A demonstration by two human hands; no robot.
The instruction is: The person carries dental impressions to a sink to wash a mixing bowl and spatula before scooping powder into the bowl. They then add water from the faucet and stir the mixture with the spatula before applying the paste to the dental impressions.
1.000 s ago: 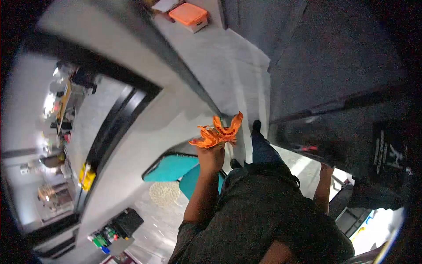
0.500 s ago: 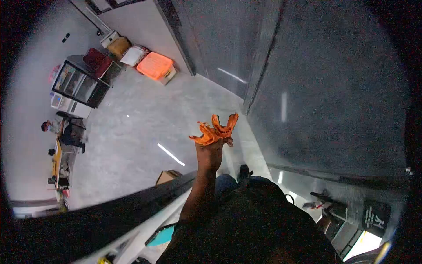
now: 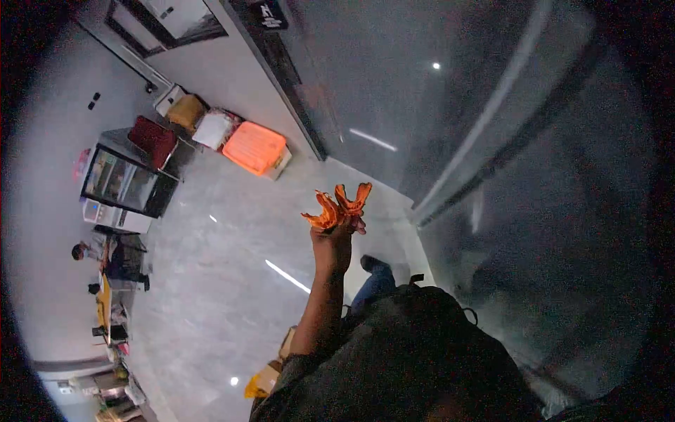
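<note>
My left hand (image 3: 333, 243) is raised in front of me at the middle of the view, its fingers closed round an orange, curled, ragged-edged thing (image 3: 353, 204). Several thin lobes with darker edges stick out above the hand, like peel or petals; I cannot make out exactly what it is. The fingertips show at the right side of the grip. My right hand does not appear.
A grey floor (image 3: 232, 260) spreads ahead, with an orange-lidded box (image 3: 254, 148) by the wall. A display fridge (image 3: 119, 179), a red chair (image 3: 152, 143) and a person (image 3: 123, 259) at a yellow table (image 3: 105, 302) are at the left. Dark panels (image 3: 534, 211) stand at the right.
The view has turned and moved forward, and the dark ledge at lower left has left it. My left hand still holds the orange thing. A leg in blue now shows below it.
</note>
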